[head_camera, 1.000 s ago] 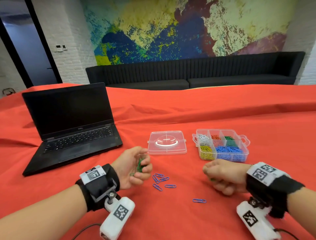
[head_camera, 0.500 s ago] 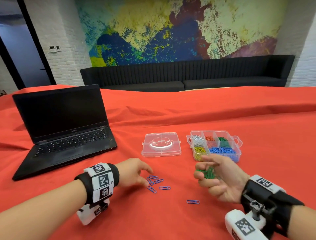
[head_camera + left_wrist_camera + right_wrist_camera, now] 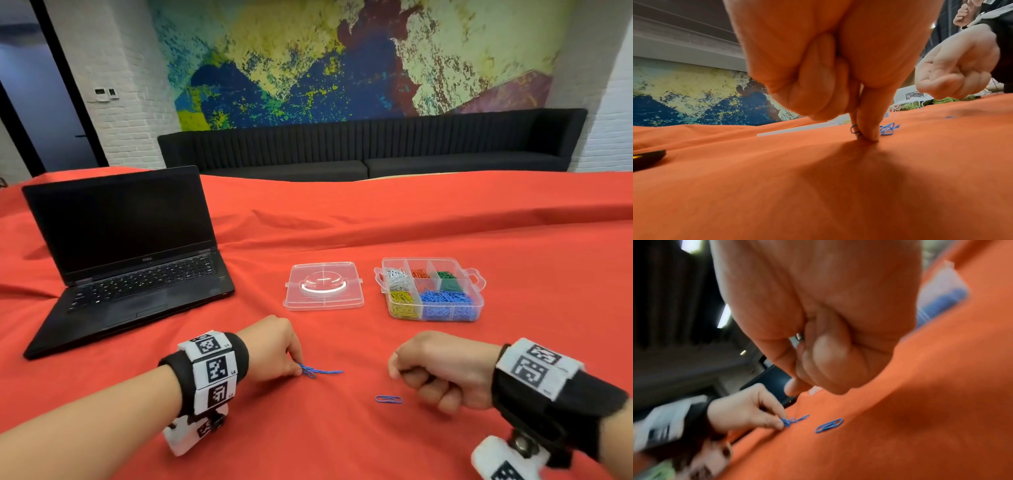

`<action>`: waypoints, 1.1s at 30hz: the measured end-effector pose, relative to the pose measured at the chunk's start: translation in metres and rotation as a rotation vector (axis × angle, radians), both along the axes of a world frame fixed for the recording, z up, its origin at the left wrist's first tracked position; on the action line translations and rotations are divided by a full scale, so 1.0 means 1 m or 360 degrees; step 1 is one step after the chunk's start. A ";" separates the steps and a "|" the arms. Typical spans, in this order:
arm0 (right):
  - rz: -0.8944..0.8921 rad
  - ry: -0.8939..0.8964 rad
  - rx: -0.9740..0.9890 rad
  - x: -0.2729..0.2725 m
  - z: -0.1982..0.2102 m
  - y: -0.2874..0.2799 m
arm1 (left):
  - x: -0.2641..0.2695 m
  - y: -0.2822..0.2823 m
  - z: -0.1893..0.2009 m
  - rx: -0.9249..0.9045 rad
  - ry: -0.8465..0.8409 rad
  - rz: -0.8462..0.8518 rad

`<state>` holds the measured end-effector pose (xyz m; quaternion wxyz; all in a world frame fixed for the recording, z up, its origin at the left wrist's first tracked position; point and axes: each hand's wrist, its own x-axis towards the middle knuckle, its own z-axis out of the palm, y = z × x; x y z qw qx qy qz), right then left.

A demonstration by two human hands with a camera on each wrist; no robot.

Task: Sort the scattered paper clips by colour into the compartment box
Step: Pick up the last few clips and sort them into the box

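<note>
My left hand (image 3: pixel 297 367) pinches a bunch of blue paper clips (image 3: pixel 320 371) against the red cloth; the pinching fingertips (image 3: pixel 869 136) press into the cloth, with the clips (image 3: pixel 888 129) beside them. One more blue clip (image 3: pixel 388 399) lies alone, just below my right hand (image 3: pixel 407 375). That hand is a palm-down fist above the cloth, and a bit of clip wire (image 3: pixel 799 337) peeks from it. The open compartment box (image 3: pixel 430 259) stands beyond, holding white, orange, green, yellow and blue clips in separate sections.
The box's clear lid (image 3: pixel 323 289) lies flat to the left of the box. An open black laptop (image 3: pixel 130 260) sits at the far left. The red cloth (image 3: pixel 342 445) covers the whole table, with creases behind the box.
My right hand turned palm down and closed into a fist over the green clips it held. My left hand drew the scattered blue clips into one bunch and pinched them.
</note>
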<state>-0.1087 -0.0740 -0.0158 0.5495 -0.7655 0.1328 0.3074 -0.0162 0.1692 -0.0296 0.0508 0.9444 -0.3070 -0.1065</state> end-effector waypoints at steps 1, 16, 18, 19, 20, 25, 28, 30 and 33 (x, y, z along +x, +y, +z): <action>0.0115 -0.0175 -0.0257 -0.002 0.001 0.004 | -0.001 0.000 0.001 0.0005 -0.0013 -0.0014; 0.0589 -0.1029 -0.1089 0.013 -0.004 0.017 | 0.004 0.017 0.014 -0.0201 0.0050 0.0037; 0.0545 -0.1113 -0.1064 0.025 -0.004 0.028 | 0.004 0.020 0.015 -0.0217 0.0068 0.0054; 0.0578 -0.1145 -0.1095 0.031 -0.005 0.034 | 0.004 0.022 0.015 -0.0227 0.0073 0.0063; 0.0621 -0.1166 -0.1152 0.036 -0.008 0.041 | 0.005 0.024 0.016 -0.0238 0.0077 0.0071; 0.0791 -0.1118 -0.1486 0.050 -0.018 0.070 | 0.005 0.033 0.023 -0.0291 0.0066 0.0091; 0.0910 -0.1142 -0.1700 0.046 -0.017 0.077 | 0.006 0.038 0.025 -0.0299 0.0036 0.0111; 0.1010 -0.1202 -0.1805 0.041 -0.017 0.079 | 0.008 0.039 0.026 -0.0305 0.0046 0.0118; 0.1060 -0.1188 -0.1815 0.038 -0.015 0.076 | 0.012 0.040 0.028 -0.0323 0.0056 0.0135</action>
